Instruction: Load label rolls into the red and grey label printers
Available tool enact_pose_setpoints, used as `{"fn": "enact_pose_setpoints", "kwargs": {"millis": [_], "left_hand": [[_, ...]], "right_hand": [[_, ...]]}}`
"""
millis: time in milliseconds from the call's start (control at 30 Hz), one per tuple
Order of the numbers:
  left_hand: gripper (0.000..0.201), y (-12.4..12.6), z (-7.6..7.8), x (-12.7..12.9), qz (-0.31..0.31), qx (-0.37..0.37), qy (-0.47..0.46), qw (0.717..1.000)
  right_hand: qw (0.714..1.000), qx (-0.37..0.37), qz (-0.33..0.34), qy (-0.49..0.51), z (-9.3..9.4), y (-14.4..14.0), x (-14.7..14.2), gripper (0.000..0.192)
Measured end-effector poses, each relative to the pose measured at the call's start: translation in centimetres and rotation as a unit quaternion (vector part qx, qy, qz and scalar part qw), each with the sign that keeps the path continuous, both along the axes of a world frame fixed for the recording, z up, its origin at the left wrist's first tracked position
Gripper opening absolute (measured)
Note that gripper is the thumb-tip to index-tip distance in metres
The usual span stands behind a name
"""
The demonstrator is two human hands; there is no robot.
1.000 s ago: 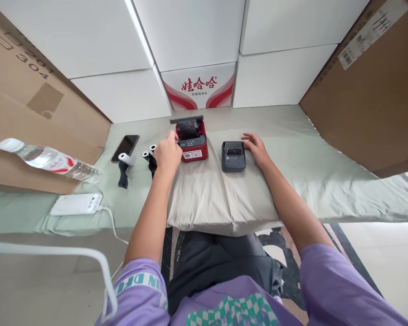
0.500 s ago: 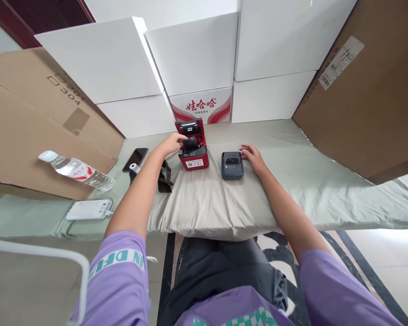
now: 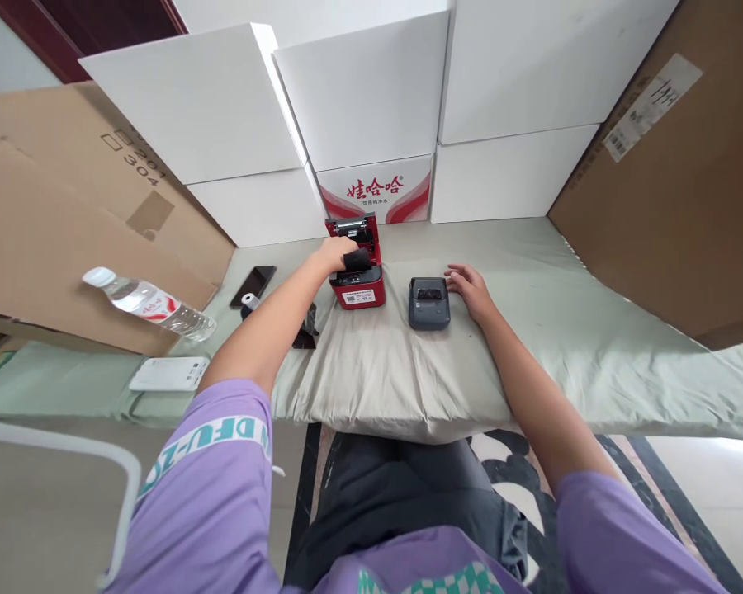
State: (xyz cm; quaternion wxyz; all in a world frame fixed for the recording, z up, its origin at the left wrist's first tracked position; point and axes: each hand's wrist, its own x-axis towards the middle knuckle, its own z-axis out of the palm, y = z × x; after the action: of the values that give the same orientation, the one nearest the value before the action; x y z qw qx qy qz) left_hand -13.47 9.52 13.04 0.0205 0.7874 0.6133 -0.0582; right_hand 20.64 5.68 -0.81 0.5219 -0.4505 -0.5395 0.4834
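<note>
The red label printer stands on the cloth with its lid raised. My left hand reaches over its open compartment from the left, closed at a black strip that hangs over the printer's front. Some of the fingertips are hidden inside. To the right sits a dark grey portable printer with a small black window on top. Beside its right edge, my right hand rests on the cloth, fingers loosely stretched and holding nothing.
Left of my arm lie a phone, a white power bank, a water bottle and crumpled black film. A small white roll is partly behind my forearm. White boxes stand behind; cardboard flanks the right.
My left hand has moved further over the red printer's open compartment, shifting the black strip slightly. The right hand stays beside the grey printer. The whole view has shifted a little.
</note>
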Motion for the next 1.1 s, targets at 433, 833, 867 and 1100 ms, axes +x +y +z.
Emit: {"fn": "enact_pose_setpoints", "kwargs": {"millis": [433,833,867,1100], "left_hand": [[0.058,-11.6,8.9,-12.9,0.176,0.034,-0.367,0.913],[0.029,-13.0,-0.7,-19.6,0.288,-0.047,-0.230,0.928],[0.028,-12.8,-1.4,-19.7,0.272,-0.032,-0.199,0.941],[0.052,-11.8,-2.7,-21.0,0.225,-0.009,-0.140,0.964]], "right_hand": [[1.000,0.012,-0.015,0.009,-1.1,1.0,0.1,0.042],[1.000,0.006,-0.019,0.013,-1.0,1.1,0.1,0.033],[1.000,0.005,-0.019,0.012,-0.9,1.1,0.1,0.033],[1.000,0.013,-0.019,0.000,-1.1,1.1,0.1,0.038]]}}
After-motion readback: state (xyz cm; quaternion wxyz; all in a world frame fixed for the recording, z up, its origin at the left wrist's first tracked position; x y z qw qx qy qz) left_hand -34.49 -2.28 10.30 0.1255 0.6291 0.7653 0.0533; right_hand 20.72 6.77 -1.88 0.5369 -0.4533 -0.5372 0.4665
